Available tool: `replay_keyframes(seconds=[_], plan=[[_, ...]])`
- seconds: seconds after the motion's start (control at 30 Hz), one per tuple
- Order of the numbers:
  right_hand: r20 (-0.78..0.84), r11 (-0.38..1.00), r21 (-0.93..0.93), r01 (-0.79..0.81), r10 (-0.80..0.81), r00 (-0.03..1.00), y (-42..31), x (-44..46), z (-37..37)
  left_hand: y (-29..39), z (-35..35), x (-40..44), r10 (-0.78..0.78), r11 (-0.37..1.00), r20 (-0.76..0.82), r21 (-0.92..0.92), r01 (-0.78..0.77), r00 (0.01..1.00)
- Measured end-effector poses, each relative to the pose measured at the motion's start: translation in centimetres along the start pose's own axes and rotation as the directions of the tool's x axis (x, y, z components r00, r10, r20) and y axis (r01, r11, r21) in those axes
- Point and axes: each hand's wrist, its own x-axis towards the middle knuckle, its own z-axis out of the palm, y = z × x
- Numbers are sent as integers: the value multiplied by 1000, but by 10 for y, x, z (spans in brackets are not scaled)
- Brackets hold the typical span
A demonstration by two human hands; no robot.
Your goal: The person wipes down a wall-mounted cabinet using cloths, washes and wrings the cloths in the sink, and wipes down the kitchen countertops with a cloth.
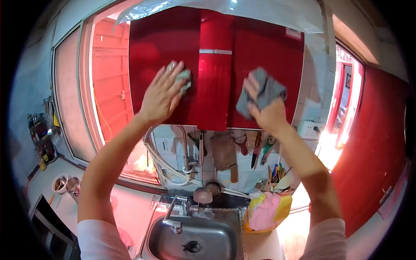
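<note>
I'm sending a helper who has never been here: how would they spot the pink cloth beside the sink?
Start from the metal sink below the red cabinet. Just right of it stands a yellow package, with the pink cloth draped over it. The cloths at the hands are gray and pale green.

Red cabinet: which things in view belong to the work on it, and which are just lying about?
In use:
- red cabinet
- pale green cloth, under left hand
- grey cloth, at right hand

Lying about:
- pink cloth
- yellow packet
</note>
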Motion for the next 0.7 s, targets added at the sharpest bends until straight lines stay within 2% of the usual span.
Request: replay_keyframes(seconds=[0.07, 0.13, 0.17, 0.2, 0.27, 0.3, 0.37, 0.43, 0.47, 0.53, 0.6, 0.63, 0.7], plan=[[-171, 996, -91, 21, -36, 985, 19, 46, 4, -15, 5, 30, -46, 996, -152, 67, 57, 987], [-372, 993, -116, 3, -46, 927, 38, 97, 8, -38, 15, 71, -82, 978, -350, 152, 143, 933], [-432, 985, -166, -57, -21, 902, 45, 119, 11, -46, 17, 92, -128, 970, -381, 144, 195, 916], [-424, 957, -254, -138, 18, 905, 48, 135, 11, -50, 17, 109, -173, 960, -409, 132, 245, 896], [-477, 938, -323, -130, -43, 878, 54, 153, 16, -37, 15, 139, -264, 920, -506, 124, 372, 821], [-450, 948, -292, -127, -19, 893, 52, 148, 17, -31, 16, 143, -305, 895, -549, 114, 431, 778], [-394, 967, -225, -120, 22, 919, 47, 136, 18, -20, 15, 129, -299, 933, -449, 47, 357, 842], [-354, 992, -122, 15, -57, 933, 29, 99, 27, 0, 12, 104, -264, 961, -376, -27, 275, 888], [-339, 995, -67, 77, -95, 936, 17, 75, 31, 6, 19, 89, -246, 965, -390, -16, 260, 888], [-250, 997, -71, 15, -32, 968, -14, 30, 39, 17, 42, 52, -207, 973, -414, 5, 229, 886], [-223, 1000, 1, 25, -24, 974, -32, -11, 55, 46, 44, 19, -272, 961, -336, -56, 269, 902], [-162, 999, 20, -44, 47, 986, -43, -27, 58, 60, 44, 4, -298, 954, -295, -84, 286, 908], [-167, 994, 92, -55, 70, 983, -51, -42, 62, 86, 46, -26, -325, 945, -228, -96, 311, 918]])
